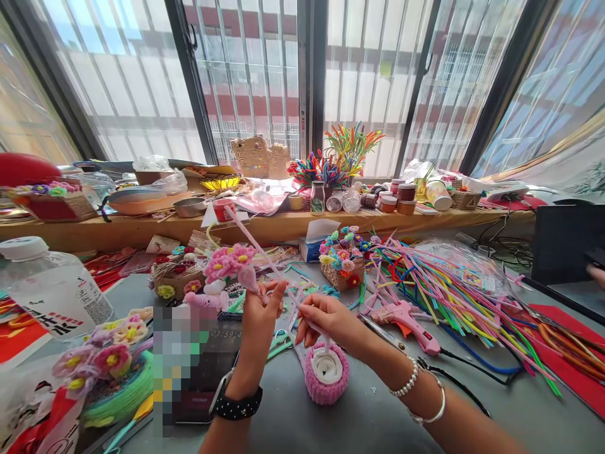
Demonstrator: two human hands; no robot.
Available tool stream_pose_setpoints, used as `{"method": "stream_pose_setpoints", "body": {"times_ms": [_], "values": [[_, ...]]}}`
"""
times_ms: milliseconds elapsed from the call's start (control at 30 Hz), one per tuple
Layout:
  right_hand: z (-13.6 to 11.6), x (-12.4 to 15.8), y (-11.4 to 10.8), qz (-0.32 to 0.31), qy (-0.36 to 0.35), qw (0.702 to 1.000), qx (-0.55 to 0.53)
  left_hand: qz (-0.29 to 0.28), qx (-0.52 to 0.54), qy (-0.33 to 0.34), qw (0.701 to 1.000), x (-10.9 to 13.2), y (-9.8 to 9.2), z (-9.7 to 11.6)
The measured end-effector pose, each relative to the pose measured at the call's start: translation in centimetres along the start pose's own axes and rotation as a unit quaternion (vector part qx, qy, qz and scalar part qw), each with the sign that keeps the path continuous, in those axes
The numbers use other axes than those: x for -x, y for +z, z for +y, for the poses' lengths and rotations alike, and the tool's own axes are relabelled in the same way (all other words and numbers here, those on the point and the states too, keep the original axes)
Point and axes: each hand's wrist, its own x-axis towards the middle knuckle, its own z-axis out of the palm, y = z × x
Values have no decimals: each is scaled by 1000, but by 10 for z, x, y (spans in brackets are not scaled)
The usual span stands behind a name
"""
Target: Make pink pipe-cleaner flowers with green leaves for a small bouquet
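Note:
My left hand [265,304] is closed around a pale pink fuzzy piece [247,277], whose rounded end sticks up above the fingers. Fingers pinched, my right hand [326,320] grips a pale pink pipe cleaner [258,243]; its long end slants up and left past my left hand. Below my right hand sits a round pink fuzzy cup-like piece [327,378] with a white coil inside, and a pale strand reaches it. Pink fuzzy flowers [229,260] show just behind my left hand; whether they join the held piece I cannot tell.
A pink glue gun [411,325] and a heap of pipe cleaners [439,287] lie right. A flower basket [344,268] stands behind my hands. Left are a phone [208,372], a flower bunch [108,366] and a plastic bottle [51,290]. Another person's hand [596,272] shows far right.

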Motion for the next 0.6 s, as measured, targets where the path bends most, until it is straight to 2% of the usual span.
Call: {"method": "stream_pose_setpoints", "body": {"times_ms": [100,167,233,333,433,600], "values": [[6,-6,7,-54,23,998,20,-33,-16,14,999,-4,-9,-2],[8,-13,4,-56,30,996,70,-20,-9,25,999,-7,-15,0],[12,-23,-4,-14,44,984,173,5,-2,25,1000,-10,-22,5],[23,-42,-16,94,84,938,323,61,-10,25,998,-14,-29,14],[39,-60,-21,116,111,932,325,74,-37,33,996,-16,-34,18],[48,-70,-20,142,125,948,257,48,-55,35,997,-17,-36,16]]}}
